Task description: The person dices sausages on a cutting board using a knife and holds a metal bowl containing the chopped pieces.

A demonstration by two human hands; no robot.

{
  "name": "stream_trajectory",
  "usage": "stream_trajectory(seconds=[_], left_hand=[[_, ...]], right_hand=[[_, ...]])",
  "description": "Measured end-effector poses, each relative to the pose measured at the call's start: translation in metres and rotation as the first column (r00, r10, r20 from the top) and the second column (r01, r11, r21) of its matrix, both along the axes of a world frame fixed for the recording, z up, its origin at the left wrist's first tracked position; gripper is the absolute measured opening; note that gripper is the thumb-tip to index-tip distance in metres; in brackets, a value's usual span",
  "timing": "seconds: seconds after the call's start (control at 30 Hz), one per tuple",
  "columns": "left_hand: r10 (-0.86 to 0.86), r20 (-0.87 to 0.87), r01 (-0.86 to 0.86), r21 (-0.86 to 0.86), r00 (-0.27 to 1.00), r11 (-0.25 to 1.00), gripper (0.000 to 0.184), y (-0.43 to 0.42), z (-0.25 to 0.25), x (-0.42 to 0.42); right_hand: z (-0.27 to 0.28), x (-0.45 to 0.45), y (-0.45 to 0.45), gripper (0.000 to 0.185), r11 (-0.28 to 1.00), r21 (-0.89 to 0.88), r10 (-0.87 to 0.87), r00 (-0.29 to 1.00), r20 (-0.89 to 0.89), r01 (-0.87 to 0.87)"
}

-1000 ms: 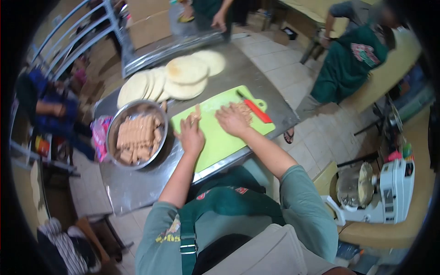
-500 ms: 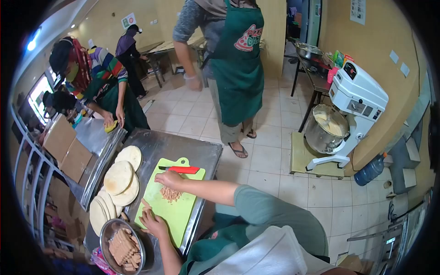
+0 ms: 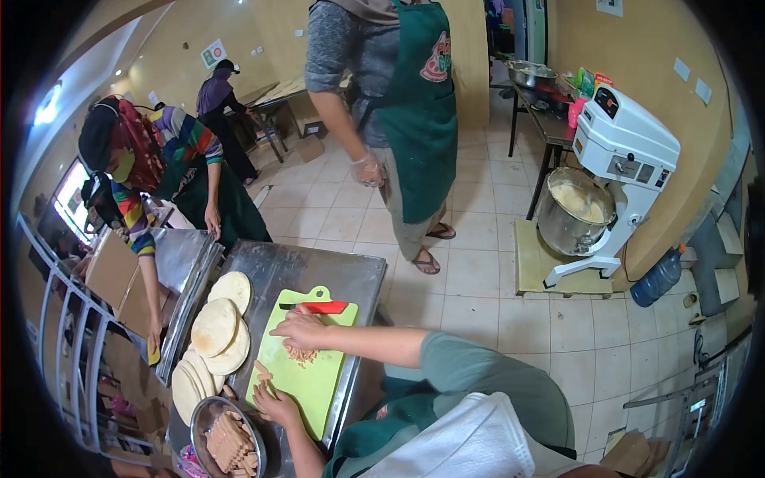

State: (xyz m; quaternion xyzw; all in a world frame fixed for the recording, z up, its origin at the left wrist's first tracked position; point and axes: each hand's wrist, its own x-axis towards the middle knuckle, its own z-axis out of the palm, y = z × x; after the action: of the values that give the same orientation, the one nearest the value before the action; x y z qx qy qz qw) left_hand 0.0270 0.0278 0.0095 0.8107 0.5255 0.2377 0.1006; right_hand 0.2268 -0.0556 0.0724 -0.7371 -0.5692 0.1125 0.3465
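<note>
A light green cutting board (image 3: 319, 382) lies on the metal table. My right hand (image 3: 301, 328) rests near its top, fingers together beside the chopped sausage pieces (image 3: 303, 355); whether anything is under it is hidden. Just above that hand lies a red-handled knife (image 3: 325, 307), its dark blade pointing left. My left hand (image 3: 275, 405) is at the board's left edge with its fingers apart, close to a few sausage pieces (image 3: 263, 371). A steel bowl (image 3: 196, 430) with several sausages stands at the lower left. Round flat breads (image 3: 213, 327) lie left of the board.
The metal table (image 3: 319, 267) reaches up to a wrapped surface (image 3: 185, 275), where a co-worker leans with a yellow cloth (image 3: 154, 352). Another person (image 3: 418, 119) stands beyond the table. A white mixer (image 3: 625, 143) is at the right, near a blue water bottle (image 3: 658, 279).
The view has swung toward the right side of the room. The standing person's gloved hand has lowered, and the co-worker's cloth has moved down the wrapped surface's left side. My hands remain by the board.
</note>
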Motion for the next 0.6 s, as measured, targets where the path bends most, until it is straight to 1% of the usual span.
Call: stream_trajectory(seconds=[0.03,0.07,0.1,0.13,0.2,0.23,0.27,0.3,0.33,0.4,0.43,0.47,0.5,0.53,0.57,0.6], left_hand=[[0.002,-0.004,-0.002,0.000,1.000,1.000,0.039,0.009,-0.008,-0.005],[-0.049,0.100,0.049,0.002,0.994,0.999,0.038,0.026,-0.023,-0.013],[-0.096,0.206,0.097,0.009,0.974,0.995,0.036,0.037,-0.030,-0.018],[-0.089,0.207,0.090,0.005,0.974,0.996,0.036,0.039,-0.029,-0.021],[-0.160,0.184,0.158,0.022,0.970,0.987,0.029,0.041,-0.027,-0.031],[-0.157,0.188,0.156,0.018,0.970,0.988,0.029,0.042,-0.028,-0.035],[-0.198,0.222,0.198,0.019,0.955,0.980,0.027,0.044,-0.030,-0.039],[-0.240,0.256,0.243,0.021,0.936,0.970,0.026,0.045,-0.030,-0.042],[-0.244,0.256,0.247,0.019,0.935,0.969,0.026,0.042,-0.028,-0.043],[-0.246,0.286,0.236,0.070,0.926,0.969,0.024,0.035,-0.026,-0.044],[-0.251,0.283,0.241,0.068,0.926,0.968,0.024,0.035,-0.026,-0.043],[-0.249,0.320,0.247,0.049,0.914,0.968,0.024,0.035,-0.026,-0.043],[-0.245,0.360,0.252,0.029,0.900,0.967,0.023,0.035,-0.027,-0.043],[-0.246,0.359,0.254,0.027,0.900,0.967,0.023,0.035,-0.028,-0.043],[-0.259,0.326,0.254,0.060,0.909,0.965,0.023,0.036,-0.029,-0.043],[-0.269,0.291,0.253,0.090,0.918,0.963,0.023,0.035,-0.029,-0.044]], right_hand=[[0.001,-0.003,-0.012,0.037,0.995,0.093,0.013,0.990,0.140,-0.026],[-0.010,-0.003,-0.017,0.037,0.995,0.093,0.016,0.991,0.136,-0.029],[-0.025,0.000,-0.021,0.039,0.962,0.271,-0.073,0.983,0.170,0.024],[-0.030,0.001,-0.030,0.041,0.896,0.439,-0.165,0.968,0.189,0.067],[-0.039,0.003,-0.064,0.044,0.825,0.523,-0.330,0.934,0.136,0.215],[-0.045,0.004,-0.084,0.044,0.794,0.531,-0.407,0.907,0.105,0.295],[-0.053,0.005,-0.105,0.045,0.756,0.536,-0.484,0.872,0.071,0.376],[-0.065,0.003,-0.125,0.045,0.752,0.508,-0.522,0.850,0.072,0.420],[-0.081,-0.002,-0.144,0.046,0.744,0.480,-0.562,0.824,0.073,0.465],[-0.115,-0.020,-0.184,0.049,0.813,0.398,-0.494,0.866,0.085,0.425],[-0.140,-0.032,-0.204,0.048,0.887,0.237,-0.430,0.896,0.112,0.396],[-0.159,-0.045,-0.220,0.048,0.933,0.068,-0.360,0.924,0.127,0.354],[-0.166,-0.057,-0.233,0.048,0.932,0.066,-0.362,0.924,0.126,0.356],[-0.167,-0.070,-0.244,0.048,0.925,-0.229,-0.297,0.953,0.060,0.303],[-0.168,-0.077,-0.249,0.049,0.841,-0.501,-0.251,0.968,-0.026,0.205],[-0.170,-0.076,-0.249,0.049,0.838,-0.506,-0.252,0.967,-0.031,0.202]])
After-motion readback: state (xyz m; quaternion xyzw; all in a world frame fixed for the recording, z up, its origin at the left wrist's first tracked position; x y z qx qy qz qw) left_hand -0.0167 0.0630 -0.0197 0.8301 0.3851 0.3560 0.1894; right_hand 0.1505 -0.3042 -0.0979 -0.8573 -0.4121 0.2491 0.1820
